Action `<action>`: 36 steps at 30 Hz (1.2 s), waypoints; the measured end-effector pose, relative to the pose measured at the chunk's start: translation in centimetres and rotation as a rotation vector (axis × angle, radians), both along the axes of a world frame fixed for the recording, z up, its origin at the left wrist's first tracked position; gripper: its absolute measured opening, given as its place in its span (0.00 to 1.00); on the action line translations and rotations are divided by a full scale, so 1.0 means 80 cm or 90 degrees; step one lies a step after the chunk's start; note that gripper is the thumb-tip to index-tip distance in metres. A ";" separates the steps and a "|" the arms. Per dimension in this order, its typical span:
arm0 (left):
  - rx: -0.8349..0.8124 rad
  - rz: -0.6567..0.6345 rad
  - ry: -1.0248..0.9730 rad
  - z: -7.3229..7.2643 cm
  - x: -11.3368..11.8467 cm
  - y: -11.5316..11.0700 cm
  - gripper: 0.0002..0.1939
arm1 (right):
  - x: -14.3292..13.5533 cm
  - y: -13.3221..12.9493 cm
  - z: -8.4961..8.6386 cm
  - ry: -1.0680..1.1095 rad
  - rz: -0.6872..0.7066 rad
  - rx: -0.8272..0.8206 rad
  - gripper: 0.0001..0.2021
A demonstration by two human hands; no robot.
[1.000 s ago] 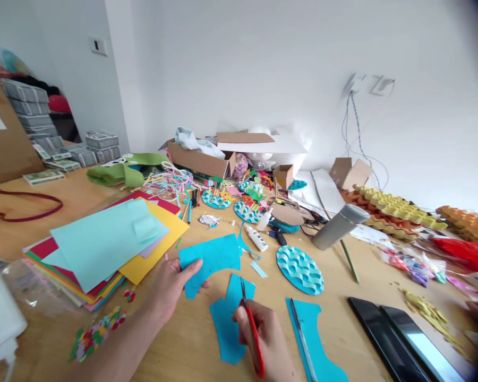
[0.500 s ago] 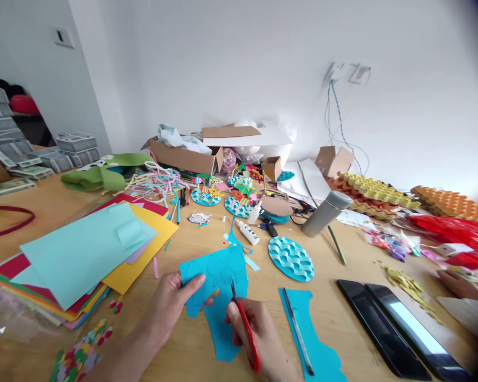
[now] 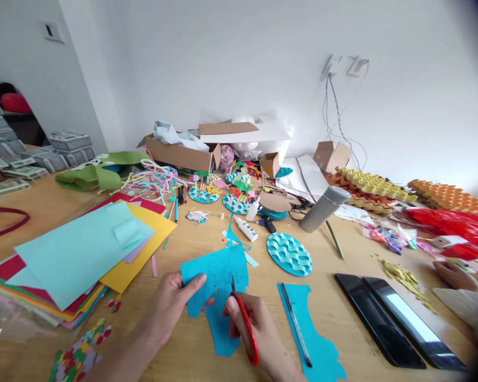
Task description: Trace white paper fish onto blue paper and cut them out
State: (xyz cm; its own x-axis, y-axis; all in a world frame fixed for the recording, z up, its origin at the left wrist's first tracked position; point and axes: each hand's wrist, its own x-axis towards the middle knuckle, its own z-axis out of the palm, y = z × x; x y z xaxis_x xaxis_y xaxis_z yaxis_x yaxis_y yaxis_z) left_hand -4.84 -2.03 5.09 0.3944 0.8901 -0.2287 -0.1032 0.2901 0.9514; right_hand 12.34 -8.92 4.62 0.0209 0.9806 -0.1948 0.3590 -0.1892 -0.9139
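Note:
My left hand [image 3: 183,292] pinches the left edge of a blue sheet of paper [image 3: 219,265] with pencil outlines on it. Red-handled scissors [image 3: 246,323] are in my right hand [image 3: 255,318], their blades lying at the paper's lower middle. A strip of the blue paper hangs below the blades, towards me. To the right, a pen [image 3: 297,326] rests on another cut blue piece [image 3: 318,339]. Beyond my hands lie a white glue bottle [image 3: 247,229] and an oval blue card with wavy strips [image 3: 289,254].
Stacked coloured paper [image 3: 75,254] lies at left, with paper scraps [image 3: 79,353] before it. Two phones [image 3: 378,318] and a grey tumbler [image 3: 324,209] are at right. Another person's hand [image 3: 458,276] shows at the right edge. Cardboard boxes [image 3: 179,151] stand by the wall.
The scissors and my right hand have shifted very slightly against the paper. My left hand keeps its hold, and the view has moved a little.

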 end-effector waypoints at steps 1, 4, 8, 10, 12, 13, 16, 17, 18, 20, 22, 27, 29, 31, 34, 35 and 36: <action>0.002 -0.003 0.002 0.000 0.000 0.000 0.19 | 0.000 0.000 0.000 -0.001 0.000 0.000 0.32; 0.010 -0.008 0.015 -0.001 -0.001 0.002 0.19 | 0.001 0.001 0.003 -0.011 0.000 -0.004 0.33; 0.026 -0.006 0.029 0.001 -0.001 0.004 0.18 | 0.000 0.003 0.004 -0.018 0.001 -0.011 0.34; 0.035 -0.004 0.026 0.002 -0.001 0.004 0.18 | 0.000 0.003 0.003 -0.019 -0.003 -0.012 0.34; 0.039 -0.004 0.026 0.003 -0.001 0.003 0.18 | 0.000 0.002 0.000 -0.024 -0.008 -0.009 0.34; 0.039 -0.005 0.026 0.003 -0.001 0.003 0.19 | 0.000 0.002 -0.002 -0.028 -0.010 -0.007 0.34; 0.028 -0.005 0.013 0.001 0.000 0.004 0.19 | 0.000 0.001 -0.007 -0.039 -0.021 -0.001 0.32; 0.024 -0.003 0.006 0.000 0.000 0.004 0.19 | -0.001 0.001 -0.009 -0.040 -0.026 0.000 0.32; 0.021 -0.001 -0.001 -0.001 0.000 0.004 0.19 | -0.001 0.001 -0.010 -0.040 -0.031 0.000 0.31; 0.017 -0.005 -0.013 -0.004 -0.001 0.005 0.18 | -0.002 0.002 -0.011 -0.033 -0.037 -0.004 0.31; 0.011 -0.008 -0.030 -0.007 -0.001 0.005 0.18 | -0.003 0.003 -0.010 -0.024 -0.039 -0.015 0.31; -0.035 -0.016 -0.102 -0.012 -0.002 0.006 0.16 | -0.006 0.005 -0.008 -0.012 -0.052 -0.047 0.33; -0.047 -0.019 -0.103 -0.012 -0.001 0.007 0.16 | -0.007 0.005 -0.008 -0.014 -0.050 -0.049 0.33; -0.046 -0.022 -0.091 -0.012 -0.001 0.006 0.17 | -0.007 0.005 -0.007 -0.019 -0.046 -0.051 0.33; -0.034 -0.039 -0.070 -0.013 -0.001 0.005 0.18 | -0.008 0.005 -0.004 -0.019 -0.042 -0.055 0.34; -0.030 -0.046 -0.064 -0.013 -0.001 0.005 0.18 | -0.008 0.005 -0.003 -0.016 -0.040 -0.055 0.35; -0.027 -0.051 -0.056 -0.014 -0.001 0.005 0.19 | -0.008 0.005 -0.003 -0.012 -0.039 -0.053 0.35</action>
